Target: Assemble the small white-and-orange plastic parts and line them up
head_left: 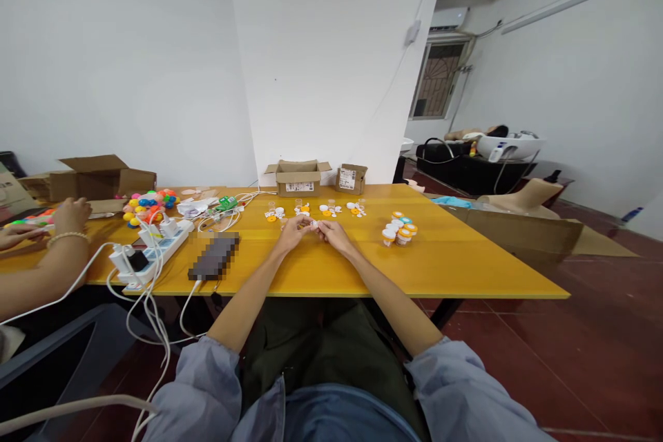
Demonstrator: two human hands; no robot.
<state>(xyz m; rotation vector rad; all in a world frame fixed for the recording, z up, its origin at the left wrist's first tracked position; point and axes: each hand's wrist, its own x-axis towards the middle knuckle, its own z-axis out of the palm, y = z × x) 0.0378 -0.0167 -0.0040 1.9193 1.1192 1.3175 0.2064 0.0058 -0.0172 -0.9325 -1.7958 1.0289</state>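
Note:
My left hand (pixel 294 232) and my right hand (pixel 334 235) meet over the middle of the table, fingers closed on a small white piece (pixel 314 224) between them. Its exact kind is too small to make out. Just beyond lie little groups of parts: an orange ring-like piece (pixel 272 218), a white disc (pixel 280 211), a clear cup (pixel 331 205) and small white bits (pixel 361 211). To the right of my right hand stands a cluster of small lidded jars (pixel 400 229) with white, orange and blue tops.
On the yellow table (pixel 445 269) are an open carton (pixel 299 179), a smaller box (pixel 351 179), a black device (pixel 213 257) and a power strip (pixel 160 252) with trailing cables. Colourful balls (pixel 150 206) lie left, near another person's arm (pixel 67 242). A large carton (pixel 512 231) stands right.

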